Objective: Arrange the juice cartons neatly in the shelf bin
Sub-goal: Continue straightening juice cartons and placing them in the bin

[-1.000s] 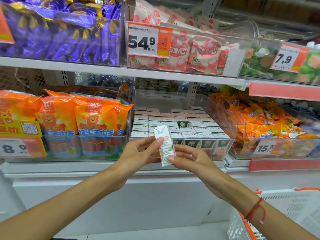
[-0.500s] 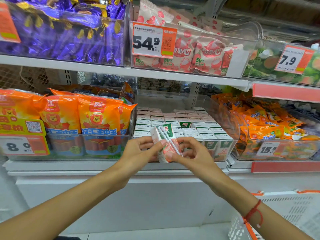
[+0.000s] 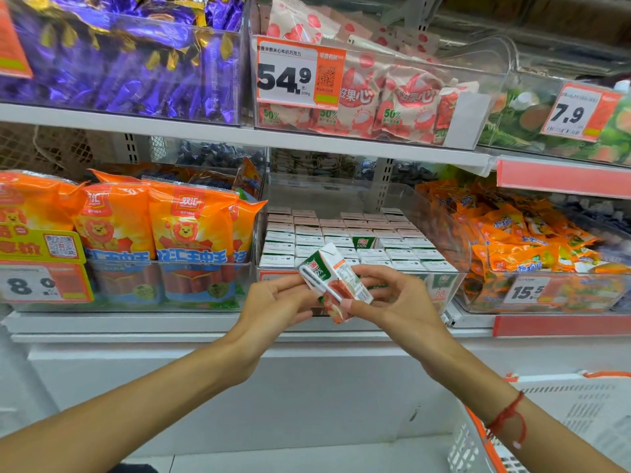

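I hold one juice carton (image 3: 336, 283) tilted between both hands, just in front of the shelf bin's (image 3: 454, 233) front edge. My left hand (image 3: 273, 303) curls its fingers around the carton's left side; my right hand (image 3: 399, 298) pinches its lower right end. Rows of cartons (image 3: 375, 247) fill the bin.

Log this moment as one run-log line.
left hand: holds juice carton | right hand: holds same carton | carton: tilted, in front of shelf bin | placed: not yet
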A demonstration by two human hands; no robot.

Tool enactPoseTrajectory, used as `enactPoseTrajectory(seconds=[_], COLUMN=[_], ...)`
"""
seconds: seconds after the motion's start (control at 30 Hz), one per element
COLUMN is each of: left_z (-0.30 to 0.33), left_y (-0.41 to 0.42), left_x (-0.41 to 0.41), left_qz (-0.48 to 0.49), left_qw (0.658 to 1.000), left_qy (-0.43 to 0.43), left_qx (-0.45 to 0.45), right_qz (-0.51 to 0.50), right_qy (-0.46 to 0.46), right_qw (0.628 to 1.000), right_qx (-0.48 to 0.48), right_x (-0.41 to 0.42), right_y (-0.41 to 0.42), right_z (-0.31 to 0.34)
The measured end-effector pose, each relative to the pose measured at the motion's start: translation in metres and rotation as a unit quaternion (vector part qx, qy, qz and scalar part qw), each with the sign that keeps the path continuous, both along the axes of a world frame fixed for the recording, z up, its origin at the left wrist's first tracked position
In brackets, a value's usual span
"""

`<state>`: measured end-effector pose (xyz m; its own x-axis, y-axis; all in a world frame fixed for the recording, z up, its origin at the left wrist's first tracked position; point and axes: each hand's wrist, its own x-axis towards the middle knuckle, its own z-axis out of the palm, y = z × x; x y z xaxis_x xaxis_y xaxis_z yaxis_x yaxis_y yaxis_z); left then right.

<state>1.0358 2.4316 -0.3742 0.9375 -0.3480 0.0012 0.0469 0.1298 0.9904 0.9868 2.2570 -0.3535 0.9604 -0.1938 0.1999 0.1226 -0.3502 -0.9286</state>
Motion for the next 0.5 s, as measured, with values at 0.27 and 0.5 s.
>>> enactPoseTrajectory(seconds=[0.27, 0.5], left_z=[0.01, 0.014], left_y=[-0.004, 0.007], left_x=[0.001, 0.006], left_qz=[0.002, 0.052], left_qw=[1.0, 0.966], left_qy=[-0.018, -0.217], left_qx=[0.0, 0.132], right_qz=[0.009, 0.111], right_qy=[-0.071, 0.052], right_qw=[0.982, 0.989], right_qx=[-0.172, 0.079], right_x=[-0.003, -0.006], right_y=[0.011, 0.0], right_z=[-0.006, 0.007])
